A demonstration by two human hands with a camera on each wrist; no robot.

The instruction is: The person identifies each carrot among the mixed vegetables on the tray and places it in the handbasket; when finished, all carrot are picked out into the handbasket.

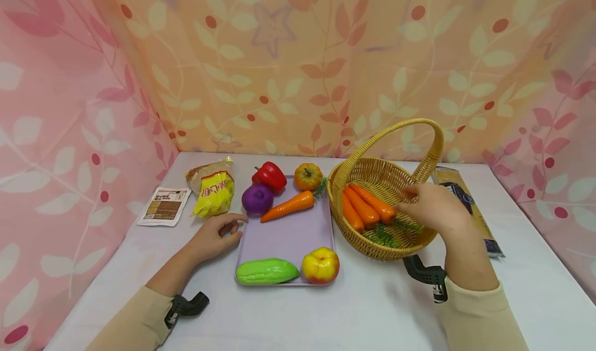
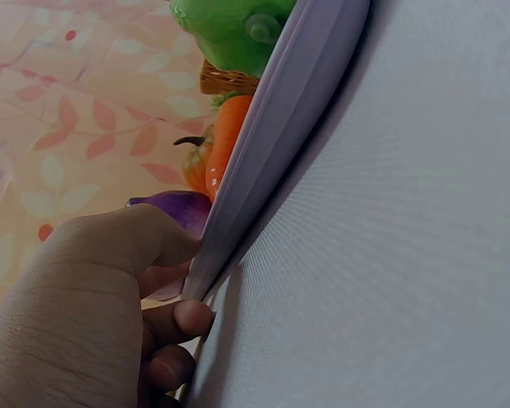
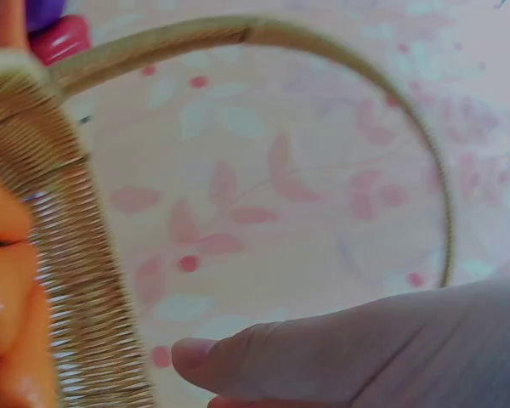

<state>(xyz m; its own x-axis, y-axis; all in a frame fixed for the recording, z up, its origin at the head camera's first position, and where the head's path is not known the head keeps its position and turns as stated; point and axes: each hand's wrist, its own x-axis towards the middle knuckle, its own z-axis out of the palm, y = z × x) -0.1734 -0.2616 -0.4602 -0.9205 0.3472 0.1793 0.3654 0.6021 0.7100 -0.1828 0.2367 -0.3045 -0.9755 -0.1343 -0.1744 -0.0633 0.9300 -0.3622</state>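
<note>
My left hand (image 1: pixel 216 239) is at the left edge of the lilac tray (image 1: pixel 288 242), its thumb and fingers pinching the rim (image 2: pixel 263 161). On the tray lie an orange carrot (image 1: pixel 291 207), a green bumpy gourd (image 1: pixel 266 271) and a yellow-red peach (image 1: pixel 320 265). A purple onion-like vegetable (image 1: pixel 257 199), a red bell pepper (image 1: pixel 269 177) and a small pumpkin (image 1: pixel 308 176) sit at its far end. Over the right side of the wicker basket (image 1: pixel 363 245), my right hand (image 1: pixel 435 208) hovers with loosely bent fingers and nothing visible in them. Three carrots (image 1: pixel 365 208) lie inside the basket.
Left of the tray are a yellow snack bag (image 1: pixel 215 193) and a flat white-brown packet (image 1: pixel 165 206). Behind the basket's right side lies a long tan package (image 1: pixel 470 206). The basket's tall handle (image 1: pixel 396 126) arches up. Patterned cloth (image 1: pixel 279 82) walls the table.
</note>
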